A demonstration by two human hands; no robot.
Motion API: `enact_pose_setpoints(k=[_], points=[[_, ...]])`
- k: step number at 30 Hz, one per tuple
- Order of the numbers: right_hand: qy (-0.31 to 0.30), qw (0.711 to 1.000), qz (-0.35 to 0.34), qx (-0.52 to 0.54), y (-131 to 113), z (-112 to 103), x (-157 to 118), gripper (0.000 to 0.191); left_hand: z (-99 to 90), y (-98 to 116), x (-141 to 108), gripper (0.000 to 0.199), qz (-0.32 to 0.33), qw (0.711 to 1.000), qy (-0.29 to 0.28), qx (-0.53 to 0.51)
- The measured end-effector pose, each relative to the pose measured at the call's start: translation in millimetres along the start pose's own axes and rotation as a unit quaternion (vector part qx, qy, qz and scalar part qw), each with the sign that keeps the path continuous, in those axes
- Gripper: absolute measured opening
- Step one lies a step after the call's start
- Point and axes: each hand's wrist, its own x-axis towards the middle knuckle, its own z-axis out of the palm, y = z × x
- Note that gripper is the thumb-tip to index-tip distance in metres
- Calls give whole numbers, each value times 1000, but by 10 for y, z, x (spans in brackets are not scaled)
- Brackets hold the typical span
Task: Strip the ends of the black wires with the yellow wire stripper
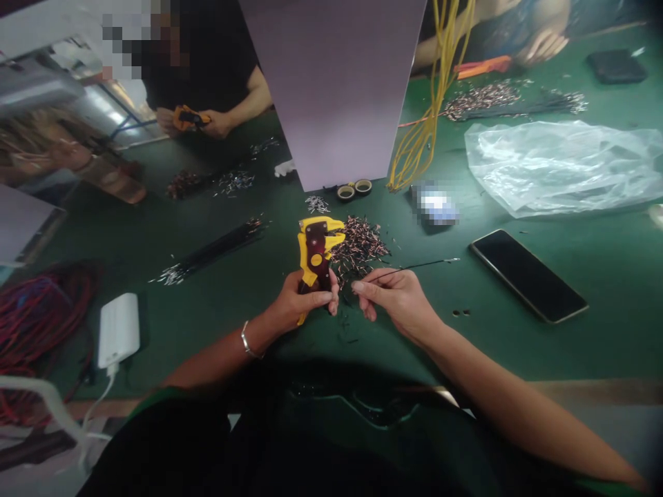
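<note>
nearest the camera, the dark shirt front of the person at work, with the bare left forearm and right forearm reaching out past it – a thin metal bangle on the left wrist. beyond, a broad green table mat across the whole view, and on it, to the right, a crumpled clear plastic bag, then a black smartphone lying screen up, well apart from the hands. on the far left, a tangled coil of red wire just beside a white power bank, its white cable running off over the table edge. straight ahead, a tall pale panel and a bundle of yellow cable; left of the panel, a co-worker's hands around a yellow tool.

left hand curled shut around the handles of a yellow-and-red wire stripper, head upward, just beside a heap of short stripped wire pieces. right hand – thumb and forefinger pressed together, pinching a thin black wire near one end, bare tip out to the right, apart from the stripper. farther off, a bundle of black wires with bare ends and two small tape rolls.
</note>
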Motion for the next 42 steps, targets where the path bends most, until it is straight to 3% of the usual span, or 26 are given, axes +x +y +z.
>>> enact_pose_setpoints(k=[9,15,22,32,36,42], points=[[-2,1000,7,-2,10,9,0,29,-14,-17,-11,27,4,1000,-18,7],[9,1000,5,18,32,39,-7,26,-35,-53,10,25,6,1000,5,-1],[89,993,-56,61,-70,-59,10,21,-50,-51,25,28,19,999,39,-22],[175,971,-160,6,-51,-20,-18,16,-20,68,-4,39,-15,995,-101,4],[187,966,-172,-43,-78,28,-71,16,7,86,-27,46,-38,991,-128,-22],[174,950,-222,-134,-88,63,-134,14,52,110,-27,38,-41,990,-134,10]])
